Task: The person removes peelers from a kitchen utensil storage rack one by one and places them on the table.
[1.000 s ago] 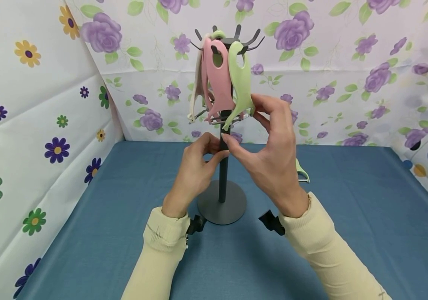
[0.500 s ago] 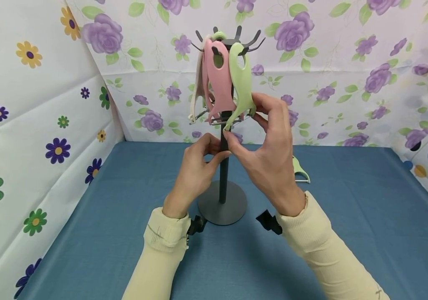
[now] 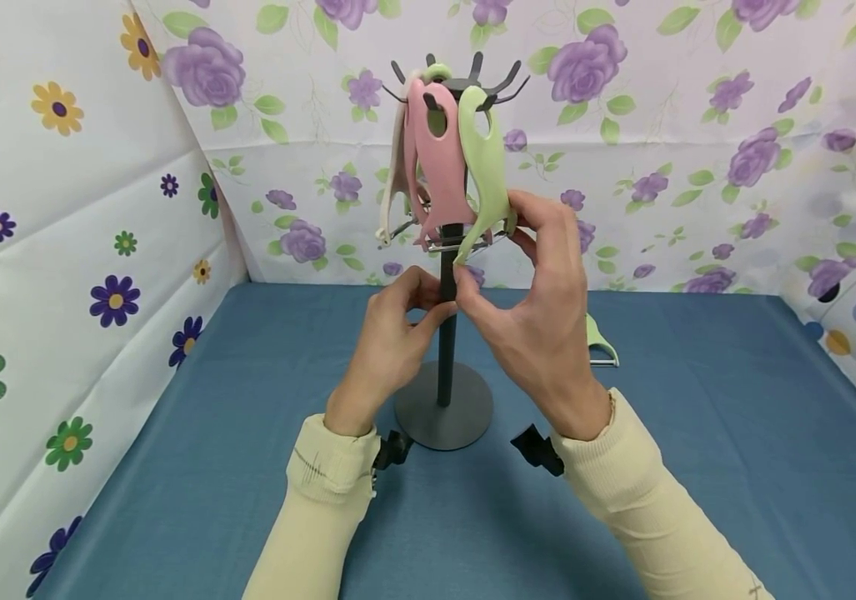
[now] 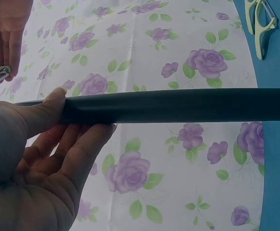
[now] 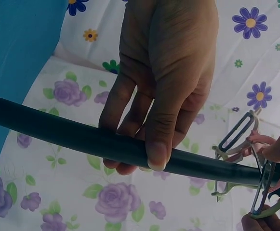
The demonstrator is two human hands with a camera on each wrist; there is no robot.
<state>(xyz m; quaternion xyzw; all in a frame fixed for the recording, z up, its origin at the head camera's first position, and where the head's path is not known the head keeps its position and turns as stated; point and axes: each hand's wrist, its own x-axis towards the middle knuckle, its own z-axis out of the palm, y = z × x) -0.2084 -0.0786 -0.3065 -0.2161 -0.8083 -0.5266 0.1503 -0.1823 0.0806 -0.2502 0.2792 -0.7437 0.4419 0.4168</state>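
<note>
A dark grey hook stand rises from a round base on the blue table. Cream, pink and green peelers hang from its top hooks. My left hand grips the stand's pole, thumb on one side and fingers curled round the other. My right hand pinches the lower blade end of the hanging green peeler, with thumb below and fingers above. In the right wrist view the peeler blades sit by the pole, and the left hand wraps round it.
A second green peeler lies on the blue table behind my right hand, also in the left wrist view as the loose peeler. Flowered cloth walls close in the left, back and right. Several top hooks on the right are bare.
My right hand has nudged the green peeler's lower end slightly to the right. The left hand has kept its grip on the pole.
</note>
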